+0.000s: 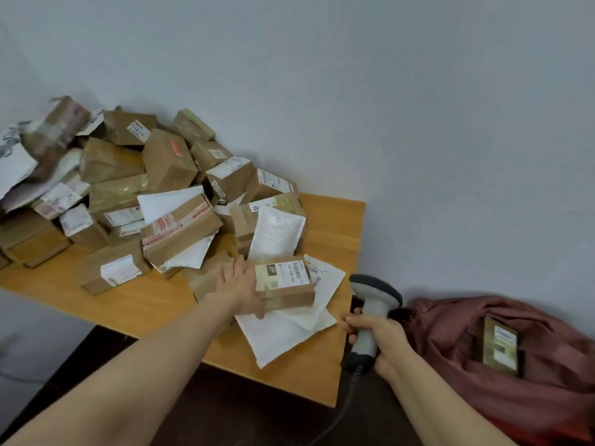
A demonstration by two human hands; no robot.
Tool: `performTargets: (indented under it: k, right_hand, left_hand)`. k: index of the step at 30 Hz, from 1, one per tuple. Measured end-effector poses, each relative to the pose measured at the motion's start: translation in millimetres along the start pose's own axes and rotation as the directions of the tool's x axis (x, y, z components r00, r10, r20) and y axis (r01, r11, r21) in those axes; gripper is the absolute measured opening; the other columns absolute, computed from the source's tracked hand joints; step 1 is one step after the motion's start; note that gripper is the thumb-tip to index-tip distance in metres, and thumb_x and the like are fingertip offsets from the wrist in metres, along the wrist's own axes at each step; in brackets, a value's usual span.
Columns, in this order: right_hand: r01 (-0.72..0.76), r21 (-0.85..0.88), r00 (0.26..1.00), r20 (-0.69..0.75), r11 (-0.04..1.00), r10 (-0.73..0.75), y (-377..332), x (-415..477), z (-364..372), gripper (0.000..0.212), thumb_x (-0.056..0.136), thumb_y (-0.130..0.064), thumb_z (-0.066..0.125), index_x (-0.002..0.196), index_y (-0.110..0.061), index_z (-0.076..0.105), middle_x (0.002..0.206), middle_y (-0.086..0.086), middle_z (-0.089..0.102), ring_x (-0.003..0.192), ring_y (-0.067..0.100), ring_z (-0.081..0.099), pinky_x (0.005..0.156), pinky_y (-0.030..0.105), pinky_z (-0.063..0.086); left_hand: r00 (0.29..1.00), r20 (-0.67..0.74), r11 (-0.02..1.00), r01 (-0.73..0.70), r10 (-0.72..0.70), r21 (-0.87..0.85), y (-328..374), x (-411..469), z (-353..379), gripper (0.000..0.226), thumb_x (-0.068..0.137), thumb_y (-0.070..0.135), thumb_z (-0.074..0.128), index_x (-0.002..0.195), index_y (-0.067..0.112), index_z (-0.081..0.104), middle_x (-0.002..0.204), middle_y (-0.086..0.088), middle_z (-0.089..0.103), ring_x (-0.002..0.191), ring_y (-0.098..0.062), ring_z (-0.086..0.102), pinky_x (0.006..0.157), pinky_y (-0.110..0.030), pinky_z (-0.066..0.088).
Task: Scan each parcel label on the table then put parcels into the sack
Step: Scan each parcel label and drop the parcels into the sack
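Head view: a small brown cardboard parcel (284, 284) with a white label on top is seen on white padded envelopes (283, 338) near the right end of the light wooden table (309, 378). The left grip (237, 286) is laid against the parcel's left side, fingers straight, thumb by its front corner. The right grip (377, 337) is clamped round the handle of a grey handheld barcode scanner (375, 296). A heap of brown boxes (145, 188) is piled behind. Beside the table, a labelled brown parcel (501, 347) is held in a reddish-brown cloth sack (547, 387).
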State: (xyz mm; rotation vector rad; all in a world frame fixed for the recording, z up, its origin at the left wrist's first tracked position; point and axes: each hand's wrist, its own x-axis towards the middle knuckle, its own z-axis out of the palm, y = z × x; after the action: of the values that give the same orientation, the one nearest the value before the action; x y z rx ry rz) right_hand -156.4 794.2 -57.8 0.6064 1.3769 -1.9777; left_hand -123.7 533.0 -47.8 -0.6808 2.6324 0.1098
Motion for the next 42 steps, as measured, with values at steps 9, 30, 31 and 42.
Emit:
performTargets:
  k: [9,30,31,42]
  right_hand:
    - [-0.028,0.333,0.992,-0.109,0.943,0.068,49.0,12.2,89.9,0.034,0.075,0.015,0.064,0.104,-0.003,0.061,0.096,0.025,0.068,0.077,0.027,0.07,0.063,0.03,0.061]
    - [0.166,0.051,0.968,0.182,0.985,-0.173,74.7,-11.6,251.4,0.055,0.066,0.004,0.08,0.116,-0.006,0.059,0.105,0.018,0.071,0.098,0.039,0.067,0.087,0.059,0.053]
    - [0.166,0.028,0.964,0.205,0.986,-0.168,76.3,-11.7,257.7,0.048,0.068,0.004,0.079,0.11,-0.009,0.06,0.105,0.017,0.07,0.099,0.039,0.067,0.088,0.059,0.052]
    - [0.425,-0.381,0.845,0.492,0.821,-0.209,75.6,-50.5,357.3,0.013,0.085,-0.012,0.071,0.09,-0.007,0.061,0.065,0.01,0.058,0.048,0.016,0.05,0.054,0.03,0.048]
  left_hand:
    - [0.938,0.212,0.957,-0.289,0.275,0.038,-51.3,60.5,-15.9,0.134,0.065,0.055,0.076,0.15,0.016,-0.02,0.157,-0.014,0.007,0.146,-0.034,0.001,0.118,-0.052,-0.001]
    - [0.987,0.141,0.026,0.144,-0.08,-0.989,-211.2,-34.5,-33.0,0.055,0.081,0.027,0.075,0.125,0.015,0.045,0.12,-0.007,0.061,0.098,-0.021,0.064,0.073,-0.037,0.055]
    - [0.987,0.147,-0.022,0.146,-0.062,-0.989,-223.0,-37.8,-34.4,0.053,0.081,0.014,0.075,0.125,0.018,0.046,0.12,-0.009,0.062,0.099,-0.024,0.065,0.071,-0.039,0.056]
    - [0.939,0.011,-0.009,0.009,-0.343,-1.0,-337.2,-25.6,-59.1,0.051,0.064,0.007,0.086,0.107,0.006,0.06,0.104,-0.008,0.07,0.093,-0.022,0.068,0.077,-0.034,0.057]
